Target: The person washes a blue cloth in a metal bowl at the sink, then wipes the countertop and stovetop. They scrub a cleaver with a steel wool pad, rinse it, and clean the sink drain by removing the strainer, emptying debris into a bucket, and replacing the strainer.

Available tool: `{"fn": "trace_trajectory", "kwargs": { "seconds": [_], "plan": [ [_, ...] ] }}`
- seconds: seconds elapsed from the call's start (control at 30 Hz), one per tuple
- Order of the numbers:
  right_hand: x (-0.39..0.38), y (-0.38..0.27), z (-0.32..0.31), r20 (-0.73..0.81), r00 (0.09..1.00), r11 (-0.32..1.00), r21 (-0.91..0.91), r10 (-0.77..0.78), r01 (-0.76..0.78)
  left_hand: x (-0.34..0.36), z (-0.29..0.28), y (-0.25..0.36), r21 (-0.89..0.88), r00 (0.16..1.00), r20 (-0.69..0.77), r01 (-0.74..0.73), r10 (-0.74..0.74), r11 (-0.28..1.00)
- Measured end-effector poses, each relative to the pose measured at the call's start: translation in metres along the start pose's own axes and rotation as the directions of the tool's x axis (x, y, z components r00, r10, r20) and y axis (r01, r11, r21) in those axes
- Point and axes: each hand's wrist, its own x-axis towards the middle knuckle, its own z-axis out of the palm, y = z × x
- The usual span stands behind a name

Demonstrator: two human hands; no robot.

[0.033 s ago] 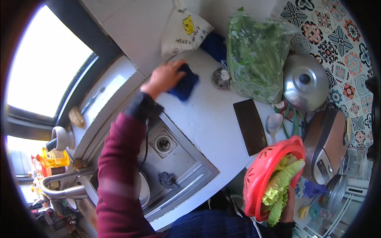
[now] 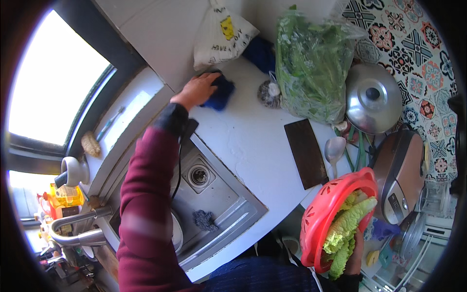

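My left hand [image 2: 193, 91] is closed on a dark blue cloth [image 2: 220, 95] on the white counter [image 2: 243, 151], near a cream cloth bag [image 2: 216, 46] with a yellow patch. At lower right, my right hand [image 2: 355, 253] grips a red plastic colander [image 2: 316, 219], tilted, with green leafy cabbage [image 2: 343, 228] inside; that hand is partly hidden by it. Below my left forearm is the steel sink [image 2: 224, 194] with a dark scrubber [image 2: 204, 220].
A bag of greens [image 2: 311, 63], small tied bag [image 2: 267, 95], metal lid [image 2: 369, 107], dark cleaver blade [image 2: 306, 153], spoon [image 2: 334, 153] and rice cooker [image 2: 396, 175] crowd the right. The faucet [image 2: 78, 228], a brush [image 2: 90, 143] and a window [image 2: 58, 73] are left.
My left hand and the blue cloth have moved a little toward the back of the counter, upward and leftward in view. The colander has shifted slightly to the right.
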Motion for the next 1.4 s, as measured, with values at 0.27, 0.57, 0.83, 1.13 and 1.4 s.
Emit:
{"fn": "trace_trajectory", "kwargs": {
  "seconds": [0.27,0.57,0.83,1.13,1.4],
  "plan": [
    [-0.019,0.017,-0.041,-0.169,0.981,0.996,-0.011,-0.092,0.092,-0.019,0.091,-0.004,0.033,0.984,0.140,0.111,-0.114,0.993],
    [-0.016,0.031,-0.050,0.019,0.996,0.996,-0.041,-0.083,0.084,-0.169,0.026,0.049,-0.129,0.781,0.580,-0.193,0.232,0.973],
    [-0.043,0.033,-0.055,-0.073,0.992,0.993,0.043,-0.103,0.106,-0.023,-0.020,0.022,-0.301,0.969,0.195,-0.089,0.153,0.949],
    [-0.065,0.040,-0.074,-0.098,0.982,0.986,-0.024,-0.164,0.163,0.013,0.129,0.084,0.086,0.959,-0.122,0.267,-0.256,0.960],
    [-0.030,0.043,-0.078,-0.061,0.985,0.987,0.006,-0.162,0.163,-0.213,0.097,0.137,0.033,0.951,0.206,-0.242,0.230,0.970]
  ]
}}
